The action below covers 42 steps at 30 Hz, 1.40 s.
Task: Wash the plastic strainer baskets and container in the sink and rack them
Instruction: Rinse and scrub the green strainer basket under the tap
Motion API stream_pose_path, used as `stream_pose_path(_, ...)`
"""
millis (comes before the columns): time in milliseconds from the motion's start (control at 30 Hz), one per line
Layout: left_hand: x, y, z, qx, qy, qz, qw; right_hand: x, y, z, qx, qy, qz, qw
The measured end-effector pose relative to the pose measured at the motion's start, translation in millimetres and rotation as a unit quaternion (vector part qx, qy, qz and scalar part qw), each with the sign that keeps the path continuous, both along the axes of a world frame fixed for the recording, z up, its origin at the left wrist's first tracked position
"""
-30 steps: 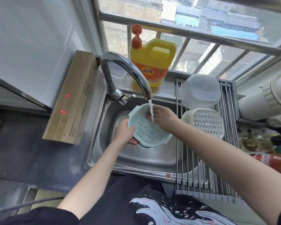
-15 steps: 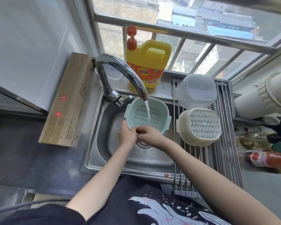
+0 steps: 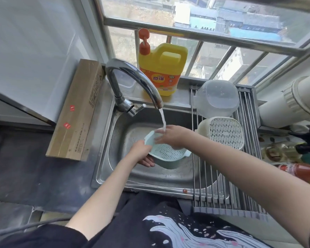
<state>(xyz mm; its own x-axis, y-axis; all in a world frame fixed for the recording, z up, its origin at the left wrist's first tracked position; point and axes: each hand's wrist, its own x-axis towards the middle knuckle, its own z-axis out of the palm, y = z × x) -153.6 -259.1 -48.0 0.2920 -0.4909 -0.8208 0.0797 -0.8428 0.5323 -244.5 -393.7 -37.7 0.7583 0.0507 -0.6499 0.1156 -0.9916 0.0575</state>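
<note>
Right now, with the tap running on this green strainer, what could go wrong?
The stream lands near the right hand at the green strainer's far rim, so water may spray over the sink edge toward the cardboard box. The left hand holds only one wet side; the strainer could slip.

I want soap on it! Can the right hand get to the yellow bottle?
Probably yes. The right hand is busy on the basket, but nothing stands between it and the bottle behind the sink.
</note>
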Motion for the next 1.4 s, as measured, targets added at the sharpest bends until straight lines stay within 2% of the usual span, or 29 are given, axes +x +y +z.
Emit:
stream_pose_path(33,4.5,1.2,2.4,0.002,0.014,-0.002,1.0,-2.4,-3.0,-4.9,-0.056,0.012,0.035,0.998)
stream_pose_path(100,11.5,1.2,5.0,-0.007,0.017,0.027,0.999,-3.8,-9.7,-10.7,-0.141,0.051,0.034,0.988)
stream_pose_path(167,11.6,-2.1,1.2,-0.022,-0.035,0.082,0.996,0.9,-8.0,-9.6,-0.161,0.085,-0.005,0.983)
stream_pose_path(233,6.2,-3.8,-8.0,-0.036,-0.115,0.127,0.984,6.2,4.6,-2.3,-0.123,0.083,-0.114,0.982)
stream_pose_path(267,3.4,-3.4,-13.2,-0.049,-0.146,0.15,0.976,5.4,8.8,-4.3,-0.072,0.049,-0.174,0.981)
stream_pose_path(300,1.4,-2.7,-16.8,-0.06,-0.173,0.164,0.969,9.4,10.4,-1.4,-0.066,0.056,-0.198,0.976)
stream_pose_path(333,0.6,-2.5,-20.7,-0.073,-0.199,0.167,0.963,5.9,16.9,2.2,-0.056,0.09,-0.166,0.98)
stream_pose_path(400,-3.5,-6.3,-18.5,-0.092,-0.255,0.154,0.95,7.2,32.9,3.8,-0.07,0.107,-0.21,0.969)
stream_pose_path(500,-12.0,-11.3,-11.9,-0.132,-0.275,0.156,0.94,2.9,57.3,4.5,0.04,0.078,-0.29,0.953)
stream_pose_path(567,-15.1,-9.3,-12.7,-0.135,-0.262,0.158,0.942,-1.1,61.4,-1.5,0.131,-0.013,-0.343,0.93)
stream_pose_path(600,-16.2,-7.5,-13.8,-0.128,-0.253,0.163,0.945,-5.5,61.5,-8.7,0.175,-0.058,-0.384,0.905)
stream_pose_path(633,-17.7,-6.4,-12.4,-0.121,-0.24,0.17,0.948,-9.1,61.5,-9.2,0.238,-0.086,-0.437,0.863)
stream_pose_path(733,-21.7,-8.8,-9.8,-0.136,-0.192,0.211,0.949,-12.5,65.6,-6.7,0.36,-0.144,-0.519,0.762)
stream_pose_path(767,-21.8,-10.5,-9.6,-0.148,-0.168,0.223,0.949,-12.2,68.1,-5.9,0.419,-0.154,-0.547,0.708)
stream_pose_path(800,-20.2,-11.2,-11.8,-0.159,-0.139,0.232,0.95,-11.3,70.4,-1.5,0.489,-0.156,-0.59,0.624)
stream_pose_path(833,-19.6,-10.5,-13.6,-0.17,-0.104,0.232,0.952,-10.0,69.9,0.4,0.546,-0.158,-0.634,0.524)
stream_pose_path(867,-20.2,-8.6,-16.4,-0.179,-0.071,0.229,0.954,-7.3,64.3,2.4,0.569,-0.163,-0.676,0.439)
stream_pose_path(900,-23.0,-5.6,-15.7,-0.187,-0.037,0.221,0.957,-3.9,57.5,1.5,0.57,-0.183,-0.707,0.376)
stream_pose_path(967,-35.2,-1.5,-16.3,-0.188,-0.002,0.164,0.968,5.5,47.2,1.2,0.575,-0.203,-0.734,0.3)
stream_pose_path(1000,-41.0,-1.3,-15.5,-0.177,0.002,0.139,0.974,12.6,44.6,3.3,0.576,-0.203,-0.742,0.276)
stream_pose_path(1033,-45.7,-3.0,-14.9,-0.168,0.008,0.129,0.977,19.9,43.9,8.0,0.578,-0.203,-0.742,0.272)
stream_pose_path(1067,-47.5,-4.0,-15.2,-0.166,0.023,0.141,0.976,25.6,44.4,10.7,0.551,-0.2,-0.748,0.312)
stream_pose_path(1100,-47.6,-5.8,-13.4,-0.169,0.045,0.174,0.969,30.0,44.8,13.4,0.511,-0.199,-0.741,0.389)
stream_pose_path(1167,-39.4,-10.6,-12.2,-0.163,0.059,0.224,0.959,31.5,49.7,17.7,0.396,-0.152,-0.656,0.625)
stream_pose_path(1200,-35.3,-17.6,-17.9,-0.151,0.054,0.237,0.958,30.5,54.9,18.2,0.34,-0.117,-0.602,0.713)
stream_pose_path(1233,-32.9,-23.2,-16.7,-0.149,0.048,0.242,0.957,28.2,58.9,18.4,0.293,-0.096,-0.559,0.77)
stream_pose_path(1267,-31.3,-27.1,-10.8,-0.156,0.029,0.246,0.956,25.0,59.5,18.8,0.262,-0.091,-0.538,0.796)
stream_pose_path(1333,-32.5,-35.2,-8.9,-0.178,0.009,0.3,0.937,18.3,51.0,22.6,0.214,-0.115,-0.508,0.826)
stream_pose_path(1400,-30.6,-35.2,-8.4,-0.179,0.061,0.319,0.929,6.0,36.7,28.1,0.133,-0.115,-0.437,0.882)
